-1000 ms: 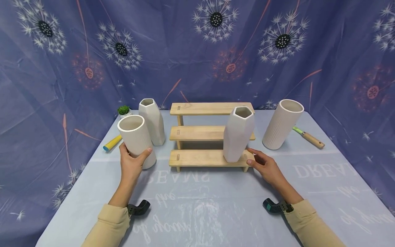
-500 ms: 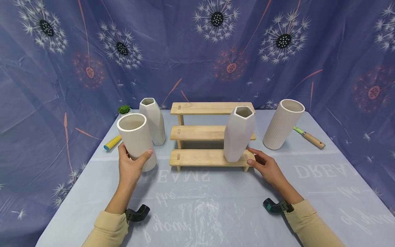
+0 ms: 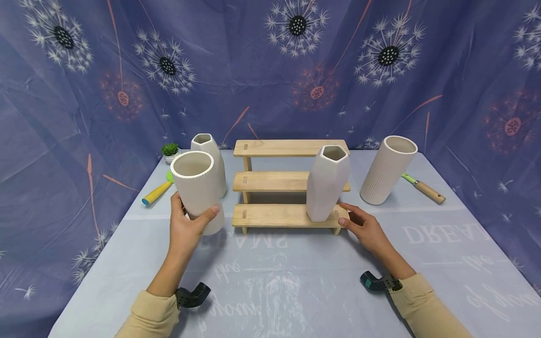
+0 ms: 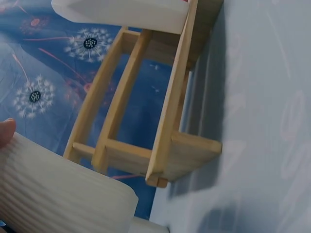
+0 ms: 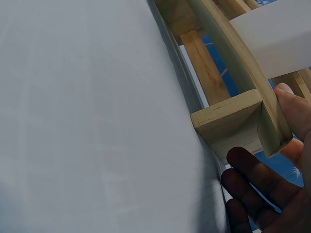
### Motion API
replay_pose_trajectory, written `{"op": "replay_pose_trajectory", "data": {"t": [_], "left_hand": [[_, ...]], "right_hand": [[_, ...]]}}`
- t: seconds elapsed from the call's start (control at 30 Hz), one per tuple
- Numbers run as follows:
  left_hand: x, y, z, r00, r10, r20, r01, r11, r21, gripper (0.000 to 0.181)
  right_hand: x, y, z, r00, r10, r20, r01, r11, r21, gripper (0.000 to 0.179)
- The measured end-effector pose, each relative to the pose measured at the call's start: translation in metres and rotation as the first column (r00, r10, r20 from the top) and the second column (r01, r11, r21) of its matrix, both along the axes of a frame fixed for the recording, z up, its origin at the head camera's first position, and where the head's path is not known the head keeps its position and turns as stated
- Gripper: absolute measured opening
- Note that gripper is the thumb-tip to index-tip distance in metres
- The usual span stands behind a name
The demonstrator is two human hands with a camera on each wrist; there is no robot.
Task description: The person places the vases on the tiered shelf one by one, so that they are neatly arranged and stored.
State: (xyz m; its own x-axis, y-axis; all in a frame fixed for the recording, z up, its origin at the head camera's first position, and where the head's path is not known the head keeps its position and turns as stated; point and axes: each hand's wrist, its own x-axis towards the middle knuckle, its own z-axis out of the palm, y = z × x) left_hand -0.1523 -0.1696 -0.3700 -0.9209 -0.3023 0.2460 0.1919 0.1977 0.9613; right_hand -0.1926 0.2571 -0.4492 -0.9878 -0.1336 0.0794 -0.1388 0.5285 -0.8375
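Note:
My left hand [image 3: 184,230] grips a white ribbed cylindrical vase [image 3: 196,188] low on its side, left of a three-tier wooden display stand [image 3: 270,215]. In the left wrist view, the ribbed vase [image 4: 63,189] is tilted over the tabletop, its base near the stand's left end. My right hand [image 3: 365,230] holds the right end of the bottom tier, thumb and index finger on either side of it. The right wrist view has the thumb [image 5: 291,104] against the plank, the other fingers curled below. A white faceted vase [image 3: 327,183] stands on the bottom tier, near this hand.
Another faceted vase [image 3: 220,173] stands behind the held one. A second ribbed vase [image 3: 389,169] is at the right, beside a wooden-handled tool [image 3: 428,191]. At the left are a yellow-handled tool [image 3: 156,193] and a small potted succulent [image 3: 170,151]. A patterned curtain [image 3: 253,70] hangs behind.
The left hand has raised the ribbed vase slightly and carried it right, toward the stand, uncovering more of the yellow-handled tool. The right hand and the stand have kept still.

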Motion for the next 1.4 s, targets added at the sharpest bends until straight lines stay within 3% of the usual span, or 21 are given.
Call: {"op": "replay_pose_trajectory", "data": {"t": [0.63,1.4], "left_hand": [[-0.007,0.029,0.008,0.984,-0.179,-0.021,0.179,0.984,-0.011,0.081],[-0.022,0.062,0.013,0.954,-0.3,-0.01,0.301,0.953,0.03,0.074]], "right_hand": [[0.003,-0.001,0.003,1.0,0.007,-0.009,-0.007,1.0,-0.006,0.054],[0.001,0.001,-0.002,1.0,-0.003,-0.028,0.002,1.0,-0.015,0.055]]}}
